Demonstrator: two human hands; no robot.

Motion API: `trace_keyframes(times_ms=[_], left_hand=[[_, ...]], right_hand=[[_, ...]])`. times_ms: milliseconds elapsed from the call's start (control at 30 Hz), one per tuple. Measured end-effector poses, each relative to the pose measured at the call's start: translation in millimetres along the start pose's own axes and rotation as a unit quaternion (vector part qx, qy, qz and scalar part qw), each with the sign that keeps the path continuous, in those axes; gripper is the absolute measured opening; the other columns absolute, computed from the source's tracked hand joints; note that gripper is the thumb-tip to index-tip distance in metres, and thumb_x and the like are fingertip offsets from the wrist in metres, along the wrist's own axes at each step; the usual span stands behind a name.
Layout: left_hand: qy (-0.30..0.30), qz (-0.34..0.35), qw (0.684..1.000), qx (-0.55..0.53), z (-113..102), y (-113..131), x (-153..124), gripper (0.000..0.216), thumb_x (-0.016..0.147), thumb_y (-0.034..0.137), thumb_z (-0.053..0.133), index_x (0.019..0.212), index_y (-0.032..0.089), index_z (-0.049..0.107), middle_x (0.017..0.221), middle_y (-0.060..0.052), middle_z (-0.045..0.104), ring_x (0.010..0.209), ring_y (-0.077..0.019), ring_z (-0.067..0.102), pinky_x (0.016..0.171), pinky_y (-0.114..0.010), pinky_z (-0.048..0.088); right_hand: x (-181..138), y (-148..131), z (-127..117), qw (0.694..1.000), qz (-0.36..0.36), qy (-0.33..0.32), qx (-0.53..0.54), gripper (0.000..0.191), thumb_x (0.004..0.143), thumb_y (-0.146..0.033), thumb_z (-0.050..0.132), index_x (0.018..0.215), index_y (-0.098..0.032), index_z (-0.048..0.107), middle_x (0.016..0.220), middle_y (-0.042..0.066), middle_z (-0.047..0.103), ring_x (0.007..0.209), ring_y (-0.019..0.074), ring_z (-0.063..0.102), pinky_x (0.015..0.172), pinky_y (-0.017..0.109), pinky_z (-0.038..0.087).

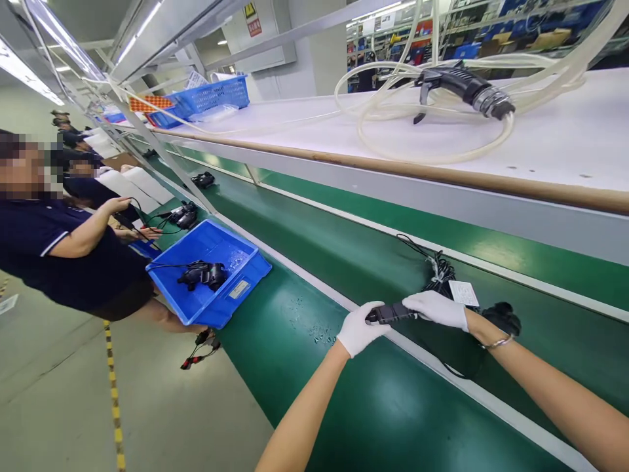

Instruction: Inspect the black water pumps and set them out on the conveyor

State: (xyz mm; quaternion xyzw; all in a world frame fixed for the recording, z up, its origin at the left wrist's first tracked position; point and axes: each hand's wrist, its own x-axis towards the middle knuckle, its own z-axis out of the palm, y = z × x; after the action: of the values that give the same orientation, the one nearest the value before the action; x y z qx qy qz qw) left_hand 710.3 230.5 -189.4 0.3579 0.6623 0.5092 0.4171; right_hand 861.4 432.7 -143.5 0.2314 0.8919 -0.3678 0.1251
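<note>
2 forearms (302, 419) reach in from the bottom and lower right of the frame. Right of centre, the white-gloved left hand (360, 330) grips the left end of a slim black housing (399, 311); the right hand (438, 309) holds its right end. It looks like rigid, light plastic, perhaps slick under gloves; its long sides seem the surest hold. Just above lies a bundled black cable (444, 271), probably flexible; left of centre, a blue bin (221, 310).

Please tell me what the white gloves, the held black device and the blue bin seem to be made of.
White gloves: probably thin fabric, matte and close-fitting. Black device: likely plastic, judging by its dark, hard-edged body. Blue bin: apparently moulded plastic, smooth and evenly coloured.
</note>
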Motion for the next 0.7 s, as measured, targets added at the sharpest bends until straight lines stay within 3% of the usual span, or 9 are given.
trace_keyframes(times_ms=[67, 133, 233, 333, 467, 700], left_hand=[[-0.012, -0.004, 1.000, -0.020, -4, 18, 14, 0.048, 0.071, 0.037, 0.080, 0.116, 0.022, 0.070, 0.106, -0.005, 0.075, 0.098, -0.0242, 0.066, 0.096, -0.040, 0.052], [-0.016, -0.004, 0.999, -0.049, -6, 25, 28, 0.043, 0.074, 0.043, 0.078, 0.109, 0.020, 0.070, 0.103, -0.005, 0.074, 0.097, -0.0236, 0.065, 0.094, -0.039, 0.052], [-0.029, -0.001, 0.995, -0.100, -8, 24, 49, 0.044, 0.076, 0.054, 0.073, 0.099, 0.017, 0.069, 0.101, -0.007, 0.072, 0.097, -0.0216, 0.063, 0.094, -0.036, 0.049], [-0.043, -0.008, 0.990, -0.135, -10, 21, 63, 0.057, 0.075, 0.072, 0.069, 0.088, 0.016, 0.066, 0.090, -0.005, 0.068, 0.090, -0.0189, 0.059, 0.088, -0.035, 0.048], [-0.058, -0.017, 0.984, -0.168, -14, 26, 71, 0.075, 0.068, 0.089, 0.062, 0.086, 0.016, 0.064, 0.087, -0.003, 0.065, 0.086, -0.0166, 0.056, 0.084, -0.032, 0.045], [-0.071, -0.022, 0.979, -0.188, -21, 39, 80, 0.076, 0.062, 0.090, 0.068, 0.082, 0.016, 0.065, 0.083, -0.003, 0.064, 0.086, -0.0178, 0.055, 0.085, -0.033, 0.042]], right_hand=[[-1, -2, -18, 0.999, 0.002, 0.029, 0.021, 0.068, 0.095, -0.074, 0.026, 0.063, -0.024, 0.059, 0.062, 0.005, 0.065, 0.067, 0.0256, 0.065, 0.081, 0.041, 0.053], [-1, -3, -30, 0.997, -0.007, 0.067, 0.038, 0.071, 0.093, -0.077, 0.025, 0.081, -0.024, 0.070, 0.091, 0.009, 0.077, 0.092, 0.0311, 0.070, 0.098, 0.044, 0.051], [2, -3, -36, 0.993, -0.017, 0.101, 0.059, 0.072, 0.086, -0.078, 0.036, 0.114, -0.022, 0.072, 0.131, 0.008, 0.071, 0.123, 0.0349, 0.063, 0.112, 0.045, 0.045], [5, -3, -35, 0.990, 0.007, 0.119, 0.077, 0.068, 0.083, -0.072, 0.048, 0.120, -0.019, 0.071, 0.133, 0.010, 0.070, 0.127, 0.0364, 0.061, 0.114, 0.044, 0.045], [6, -4, -34, 0.985, 0.023, 0.137, 0.105, 0.066, 0.081, -0.067, 0.051, 0.124, -0.021, 0.071, 0.129, 0.009, 0.072, 0.126, 0.0364, 0.062, 0.114, 0.046, 0.046], [11, -2, -37, 0.982, 0.027, 0.125, 0.139, 0.071, 0.080, -0.068, 0.053, 0.131, -0.020, 0.068, 0.139, 0.009, 0.067, 0.136, 0.0354, 0.055, 0.119, 0.045, 0.040]])
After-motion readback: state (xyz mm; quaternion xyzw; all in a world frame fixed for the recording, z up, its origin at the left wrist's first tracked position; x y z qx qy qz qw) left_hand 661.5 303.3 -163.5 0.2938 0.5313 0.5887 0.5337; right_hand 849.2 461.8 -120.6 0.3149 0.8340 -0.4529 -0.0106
